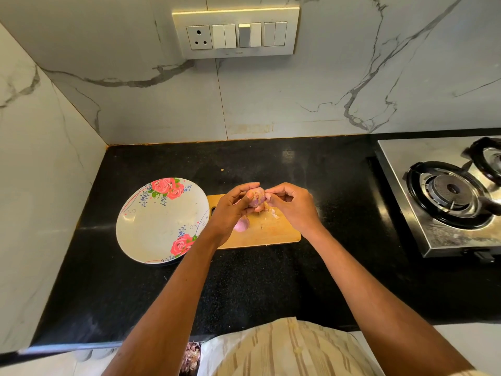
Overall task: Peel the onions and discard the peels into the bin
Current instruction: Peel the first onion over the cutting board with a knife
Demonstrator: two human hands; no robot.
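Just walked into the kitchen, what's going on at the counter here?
A person is peeling an onion over a wooden cutting board. The left hand holds the onion while the right hand pinches at its skin. Another onion piece and a few peel scraps lie on the board. A floral plate sits beside it to the left, and a gas stove to the right.

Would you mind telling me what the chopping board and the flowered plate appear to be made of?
The chopping board looks like pale wood or bamboo, matte, with a warm tan face. The plate looks like glossy melamine or glazed ceramic, given its smooth sheen and printed roses; the picture leaves that open.
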